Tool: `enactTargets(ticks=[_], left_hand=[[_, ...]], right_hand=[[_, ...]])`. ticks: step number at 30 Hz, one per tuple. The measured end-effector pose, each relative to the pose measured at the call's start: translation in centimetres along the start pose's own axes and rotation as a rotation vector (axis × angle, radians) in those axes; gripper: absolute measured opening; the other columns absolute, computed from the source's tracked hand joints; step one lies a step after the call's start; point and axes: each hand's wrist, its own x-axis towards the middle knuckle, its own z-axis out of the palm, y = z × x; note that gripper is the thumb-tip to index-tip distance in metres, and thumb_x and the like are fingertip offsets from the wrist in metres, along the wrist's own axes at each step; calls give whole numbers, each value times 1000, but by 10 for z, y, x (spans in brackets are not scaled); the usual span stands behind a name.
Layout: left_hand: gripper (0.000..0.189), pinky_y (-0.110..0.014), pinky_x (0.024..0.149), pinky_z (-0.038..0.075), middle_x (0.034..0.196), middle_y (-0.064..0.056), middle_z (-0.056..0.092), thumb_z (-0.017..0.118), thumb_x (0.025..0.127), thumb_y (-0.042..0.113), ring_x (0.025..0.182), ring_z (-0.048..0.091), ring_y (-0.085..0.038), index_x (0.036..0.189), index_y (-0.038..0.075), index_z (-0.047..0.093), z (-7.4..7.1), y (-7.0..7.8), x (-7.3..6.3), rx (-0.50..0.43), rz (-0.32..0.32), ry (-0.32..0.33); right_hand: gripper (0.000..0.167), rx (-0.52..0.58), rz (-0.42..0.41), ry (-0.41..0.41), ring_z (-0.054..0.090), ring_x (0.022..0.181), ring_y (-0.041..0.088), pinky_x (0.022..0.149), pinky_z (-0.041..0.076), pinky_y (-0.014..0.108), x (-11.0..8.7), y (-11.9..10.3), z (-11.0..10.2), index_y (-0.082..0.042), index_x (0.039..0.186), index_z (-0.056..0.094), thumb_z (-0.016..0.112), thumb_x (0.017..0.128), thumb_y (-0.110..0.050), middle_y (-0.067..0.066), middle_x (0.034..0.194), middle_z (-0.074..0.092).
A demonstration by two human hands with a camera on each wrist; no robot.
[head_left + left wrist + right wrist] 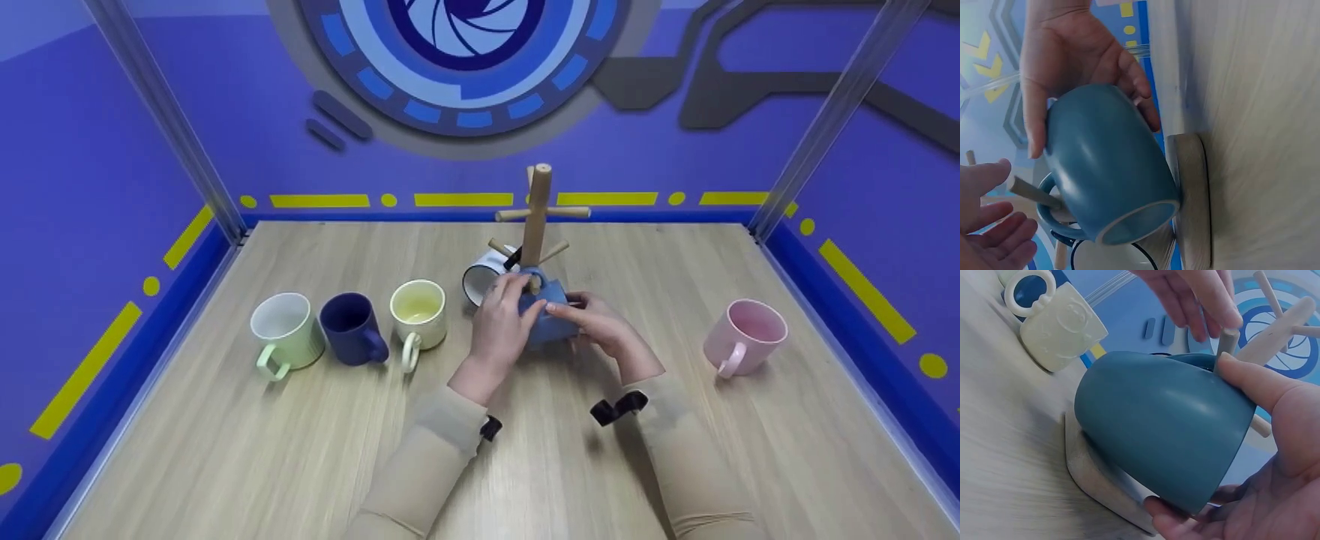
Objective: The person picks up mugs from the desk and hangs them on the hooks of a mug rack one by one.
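Observation:
My right hand grips a blue mug, thumb along its side and fingers under its base end. The mug is tilted on its side, its handle around a lower front peg of a wooden mug tree. Near that peg is my left hand, fingers loosely bent with nothing held. One of its fingertips sits right at the peg's end in the right wrist view. Behind it, a white mug with a dark rim leans sideways, its black handle at another peg.
Left of the tree stand a pale green mug, a navy mug and a cream-yellow mug, all upright. A pink mug stands to the right. Upper pegs of the tree stick out above my hands. Printed walls enclose the table.

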Motion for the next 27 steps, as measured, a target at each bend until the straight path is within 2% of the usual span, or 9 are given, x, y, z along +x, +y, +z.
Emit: enactTargets(ticks=[3,7,10,13,15,18,22,25,27], left_hand=[[30,-34,97,59,116,-9,73,78,92,24,112,70,-23,115,5,74,5,0,6,34,57,17],[21,-32,94,59,107,-6,75,78,92,21,105,72,-21,107,5,76,10,-1,10,54,82,55],[17,-31,92,59,102,-6,76,79,91,18,100,73,-21,102,5,77,12,-1,12,42,91,89],[15,-32,90,59,101,-6,76,79,91,16,97,73,-21,100,5,77,13,-1,12,23,91,100],[14,-32,90,59,100,-6,77,79,91,15,97,73,-21,100,5,78,13,0,13,15,86,99],[14,-32,90,59,101,-7,77,78,92,15,98,73,-21,101,5,78,13,0,13,6,77,90],[15,-32,91,60,103,-7,77,77,93,15,99,74,-21,102,4,78,13,0,13,-11,64,76],[15,-32,91,60,103,-8,77,77,93,15,99,74,-21,103,4,78,13,0,13,-31,50,66],[14,-32,91,60,103,-7,77,77,93,14,99,74,-21,103,4,78,12,1,13,-46,38,56]], right_hand=[[93,-14,-23,-21,35,149,44,120,36,61,0,0,-1,5,160,18,66,97,-45,29,164,26],[88,-17,-54,-7,32,151,45,122,31,63,-1,-7,-4,5,160,16,61,101,-41,30,164,24],[78,41,-95,74,33,152,43,124,29,60,0,-17,-8,3,161,18,54,106,-38,29,163,29],[68,141,-157,179,40,150,38,126,30,54,8,-30,-12,1,160,25,50,108,-35,27,160,39],[63,210,-186,214,46,147,35,125,33,49,16,-38,-14,1,159,30,50,109,-32,25,158,44],[57,297,-191,208,56,139,29,123,38,42,30,-47,-15,0,158,34,49,110,-28,24,155,48],[49,405,-161,185,70,115,12,120,42,38,43,-52,-16,-1,153,43,51,109,-20,18,148,59],[43,462,-152,181,72,100,4,120,42,38,48,-51,-17,-1,147,52,55,107,-16,8,130,73],[38,483,-159,181,72,96,3,120,43,40,48,-49,-18,-2,141,56,56,106,-15,-1,115,77]])
